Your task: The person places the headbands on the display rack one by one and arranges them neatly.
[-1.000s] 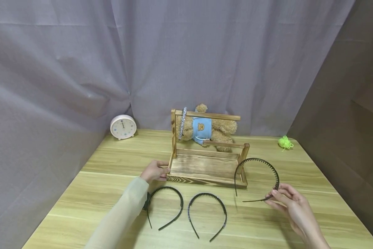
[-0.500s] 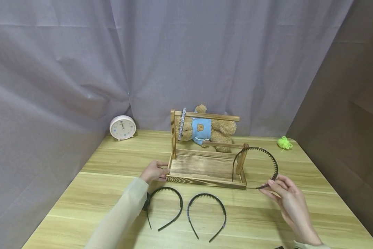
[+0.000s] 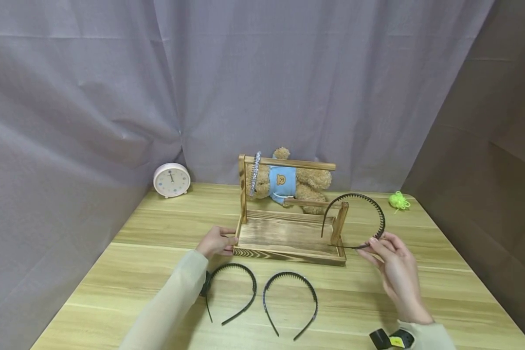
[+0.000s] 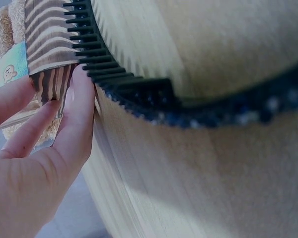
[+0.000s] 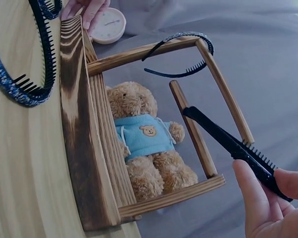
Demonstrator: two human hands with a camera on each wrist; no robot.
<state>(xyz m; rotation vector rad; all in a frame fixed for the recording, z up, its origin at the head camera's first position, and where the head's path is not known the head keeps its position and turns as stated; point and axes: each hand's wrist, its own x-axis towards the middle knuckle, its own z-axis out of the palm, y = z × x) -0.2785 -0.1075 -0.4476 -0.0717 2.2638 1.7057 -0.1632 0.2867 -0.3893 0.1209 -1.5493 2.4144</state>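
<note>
My left hand [image 3: 217,242] grips the left end of a wooden rack [image 3: 284,255], which has a tray base and two bars. In the left wrist view its fingers [image 4: 77,109] pinch the striped wood. A black toothed headband [image 3: 354,196] is raised at the rack's right post, one end pinched between thumb and fingers of my right hand [image 3: 395,267]. In the right wrist view the held headband [image 5: 218,134] passes in front of the lower bar [image 5: 193,134]; contact cannot be told. A glittery silver headband [image 3: 255,173] hangs on the upper bar [image 3: 306,165].
Two dark headbands lie on the table before the rack: a left one [image 3: 233,265] and a right one [image 3: 290,273]. Behind the rack lies a teddy bear [image 3: 283,181] in blue. A clock [image 3: 172,180] stands back left, green yarn [image 3: 399,201] back right.
My right hand has moved forward, up and slightly left, bringing the pinched headband to the rack's right post. The left hand stays on the rack.
</note>
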